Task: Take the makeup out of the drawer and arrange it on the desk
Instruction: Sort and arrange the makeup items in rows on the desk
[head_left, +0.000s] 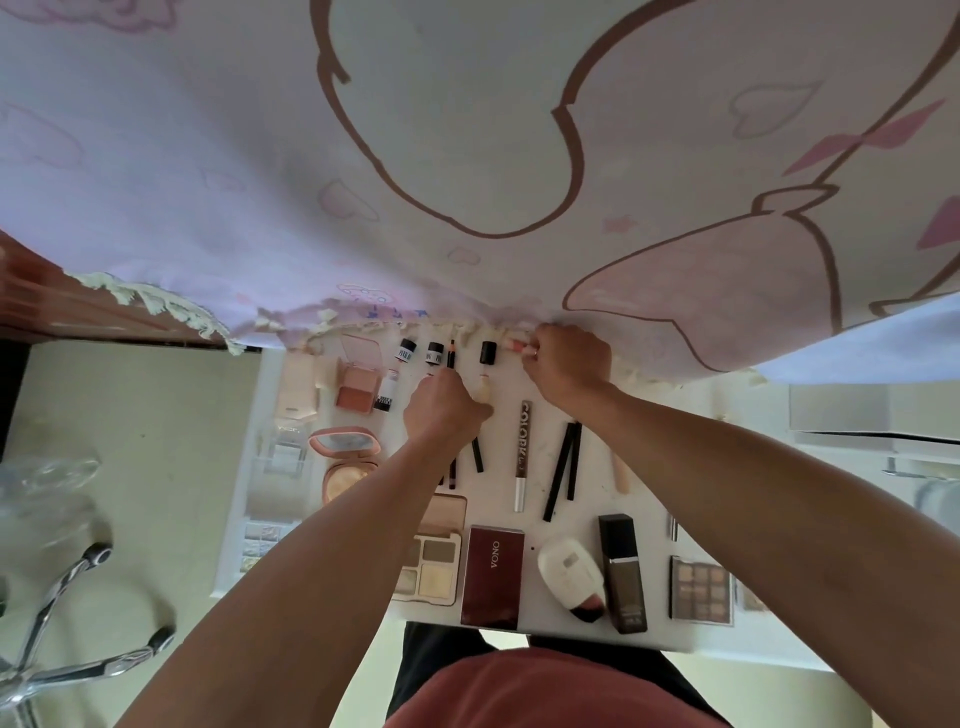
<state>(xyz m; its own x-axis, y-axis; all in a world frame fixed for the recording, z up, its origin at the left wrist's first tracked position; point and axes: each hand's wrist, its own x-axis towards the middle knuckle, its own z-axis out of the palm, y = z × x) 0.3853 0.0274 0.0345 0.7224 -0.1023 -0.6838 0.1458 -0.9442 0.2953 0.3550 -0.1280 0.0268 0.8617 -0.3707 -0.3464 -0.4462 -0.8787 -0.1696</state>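
Maroon box (493, 571) "VONO" | brown pen (523, 452) "COLORK.." | R grip (566, 364) pinches pink tube (517, 344) | L grip (441, 415) curled, hold unclear

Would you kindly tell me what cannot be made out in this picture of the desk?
Head view:
- Pink stick: mostly covered by the right hand pinching it, so its kind is unclear.
- Left hand: its back faces the camera, so whether it holds anything is hidden.
- Open palette: its left part is covered by the left forearm.
- Clear boxes on the left: washed out, contents unreadable.
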